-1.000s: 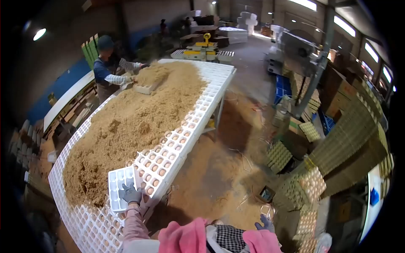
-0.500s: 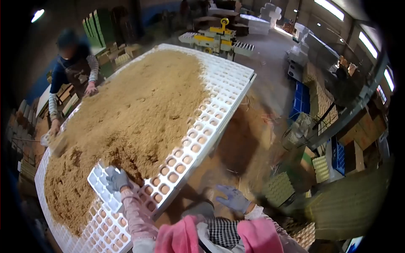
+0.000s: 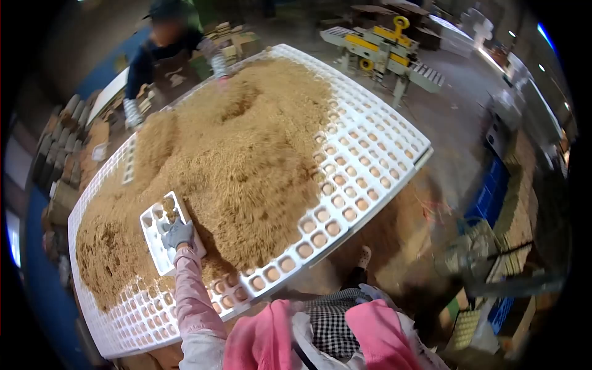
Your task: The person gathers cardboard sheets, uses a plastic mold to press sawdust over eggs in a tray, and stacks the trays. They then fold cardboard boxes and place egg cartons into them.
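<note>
My left hand (image 3: 178, 234), in a grey glove, grips a small white foam tray (image 3: 161, 256) from above. The tray is tilted on the brown, grainy material (image 3: 246, 166), with some of it lying in its upper pockets. Beneath spreads a wide white pocketed surface (image 3: 407, 139), its pockets along the near and right edges holding round, pale brown items (image 3: 305, 250). My right hand (image 3: 373, 295) is low by my apron, mostly hidden by my sleeve and smeared, so its fingers cannot be made out.
Across the surface a co-worker (image 3: 176, 68) leans in with both hands at the far edge. A yellow and grey machine with rollers (image 3: 382, 49) stands beyond. Blue crates (image 3: 490, 188) and egg-tray stacks (image 3: 465, 330) are on the right.
My left hand and the foam tray have turned more upright, and grainy material now lies in it. My right hand has drawn in toward my body. The view has shifted; the co-worker's hands have moved.
</note>
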Motion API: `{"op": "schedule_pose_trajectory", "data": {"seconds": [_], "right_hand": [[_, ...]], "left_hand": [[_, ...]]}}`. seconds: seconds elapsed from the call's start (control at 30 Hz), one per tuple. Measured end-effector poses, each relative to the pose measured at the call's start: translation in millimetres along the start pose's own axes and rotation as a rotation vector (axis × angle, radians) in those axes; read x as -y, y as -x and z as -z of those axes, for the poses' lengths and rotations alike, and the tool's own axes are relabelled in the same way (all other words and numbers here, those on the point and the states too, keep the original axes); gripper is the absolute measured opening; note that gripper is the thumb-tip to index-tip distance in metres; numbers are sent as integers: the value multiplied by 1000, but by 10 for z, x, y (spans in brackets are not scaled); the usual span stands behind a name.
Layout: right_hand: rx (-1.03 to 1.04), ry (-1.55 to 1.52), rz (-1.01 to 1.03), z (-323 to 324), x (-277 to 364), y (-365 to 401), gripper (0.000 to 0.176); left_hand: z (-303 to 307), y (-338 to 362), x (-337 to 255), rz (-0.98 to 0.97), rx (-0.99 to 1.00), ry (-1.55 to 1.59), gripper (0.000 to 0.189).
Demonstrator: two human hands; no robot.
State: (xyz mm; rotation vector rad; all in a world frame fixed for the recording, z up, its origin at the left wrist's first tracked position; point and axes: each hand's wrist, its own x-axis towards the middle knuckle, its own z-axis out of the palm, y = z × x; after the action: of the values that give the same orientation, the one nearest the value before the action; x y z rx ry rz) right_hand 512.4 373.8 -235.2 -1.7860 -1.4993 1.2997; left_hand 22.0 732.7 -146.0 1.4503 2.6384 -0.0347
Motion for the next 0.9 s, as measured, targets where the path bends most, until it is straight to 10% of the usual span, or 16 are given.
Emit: {"op": "schedule_pose_trajectory", "data": {"seconds": [0.17, 0.27, 0.47, 0.57, 0.9], "right_hand": [[35, 367, 179, 1497, -65, -821, 56], [-124, 350, 346, 2380, 314, -1415, 49], [-358, 445, 461, 3428, 388, -2513, 47], [-444, 434, 227, 3671, 262, -2937, 51], [-740, 509, -63, 4151, -198, -3642, 56]], "left_hand": [[-1409, -523, -613, 117, -106, -198, 46], [-747, 360, -1750, -195, 58, -499, 45], [-29, 1336, -2191, -27, 29, 27, 51], [-193, 935, -1700, 163, -16, 151, 59], [-212, 224, -4349, -221, 83, -256, 46]]}}
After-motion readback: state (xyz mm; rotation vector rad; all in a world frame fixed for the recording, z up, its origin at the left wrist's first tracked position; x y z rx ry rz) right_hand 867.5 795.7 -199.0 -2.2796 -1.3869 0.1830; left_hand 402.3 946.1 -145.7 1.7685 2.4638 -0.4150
